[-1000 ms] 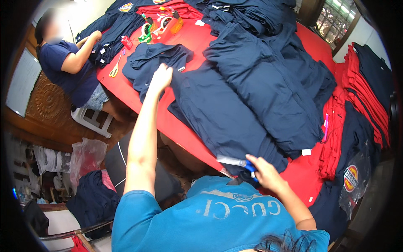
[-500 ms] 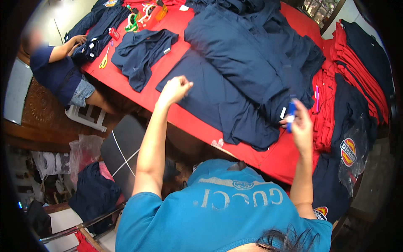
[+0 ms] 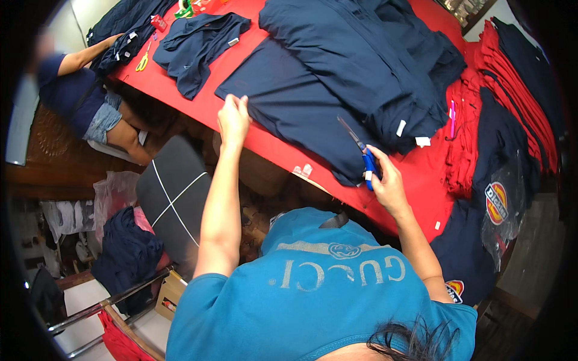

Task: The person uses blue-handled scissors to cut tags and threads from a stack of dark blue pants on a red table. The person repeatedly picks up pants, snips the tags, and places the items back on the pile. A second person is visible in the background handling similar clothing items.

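Nearest: one right hand (image 3: pixel 388 183), its fingers closed round the handles of one pair of blue-handled scissors (image 3: pixel 367 159). The blades point away to the upper left, over one navy garment (image 3: pixel 289 90) spread near the front edge of the red table (image 3: pixel 205 108). One left hand (image 3: pixel 233 123) is at that garment's lower left corner, thumb and fingers drawn nearly together; whether cloth is pinched between them cannot be told.

Beyond the scissors, one navy heap (image 3: pixel 355 60) lies partly over the spread garment, with two white tags at its near end. To its right, one pink stick (image 3: pixel 453 119) rests on red garments.

Farther left, one smaller navy garment (image 3: pixel 195 51) lies apart, one white tag showing. Past it: one pair of yellow-handled scissors (image 3: pixel 142 62), one red box (image 3: pixel 158 23) and one co-worker (image 3: pixel 69 108).
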`<state>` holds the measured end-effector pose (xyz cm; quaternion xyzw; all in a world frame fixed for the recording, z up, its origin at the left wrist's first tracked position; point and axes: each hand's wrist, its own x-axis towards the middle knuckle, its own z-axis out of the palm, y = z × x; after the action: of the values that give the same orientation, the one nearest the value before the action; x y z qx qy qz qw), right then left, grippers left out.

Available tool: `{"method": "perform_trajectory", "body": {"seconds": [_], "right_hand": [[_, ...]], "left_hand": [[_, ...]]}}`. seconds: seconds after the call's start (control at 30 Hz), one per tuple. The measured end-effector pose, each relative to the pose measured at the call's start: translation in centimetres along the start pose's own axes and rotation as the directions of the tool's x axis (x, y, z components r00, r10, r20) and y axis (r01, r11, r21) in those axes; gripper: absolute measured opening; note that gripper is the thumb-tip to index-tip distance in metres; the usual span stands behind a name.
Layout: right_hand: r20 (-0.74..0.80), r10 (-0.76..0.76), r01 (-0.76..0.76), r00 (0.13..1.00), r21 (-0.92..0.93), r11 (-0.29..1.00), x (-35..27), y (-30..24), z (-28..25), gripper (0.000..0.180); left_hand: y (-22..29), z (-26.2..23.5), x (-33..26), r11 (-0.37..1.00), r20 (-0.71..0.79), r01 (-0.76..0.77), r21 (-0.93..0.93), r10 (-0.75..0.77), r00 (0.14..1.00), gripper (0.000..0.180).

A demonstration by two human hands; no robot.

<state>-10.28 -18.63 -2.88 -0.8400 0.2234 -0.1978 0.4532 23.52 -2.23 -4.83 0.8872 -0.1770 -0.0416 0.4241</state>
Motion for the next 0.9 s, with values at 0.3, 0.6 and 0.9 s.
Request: {"method": "perform_trajectory", "body": {"seconds": [0.3, 0.6, 0.9], "right_hand": [[-0.075, -0.143, 0.108, 0.987, -0.347, 0.932, -2.8, 1.9, 4.0, 0.064], [0.123, 0.295, -0.318, 0.948, 0.284, 0.904, -3.6, 0.9, 4.4, 0.047], [0.259, 0.403, -0.478, 0.878, 0.405, 0.780, -11.5, 2.3, -1.4, 0.056]], "left_hand": [[2.9, 3.3, -10.5, 0.966, 0.376, -0.237, 0.104, 0.182, 0.909, 0.033], [5.2, 8.1, -18.1, 0.963, 0.318, -0.268, -0.007, 0.257, 0.913, 0.019], [1.6, 7.5, -26.0, 0.513, 0.838, 0.747, -0.424, -0.092, 0.538, 0.030]]}}
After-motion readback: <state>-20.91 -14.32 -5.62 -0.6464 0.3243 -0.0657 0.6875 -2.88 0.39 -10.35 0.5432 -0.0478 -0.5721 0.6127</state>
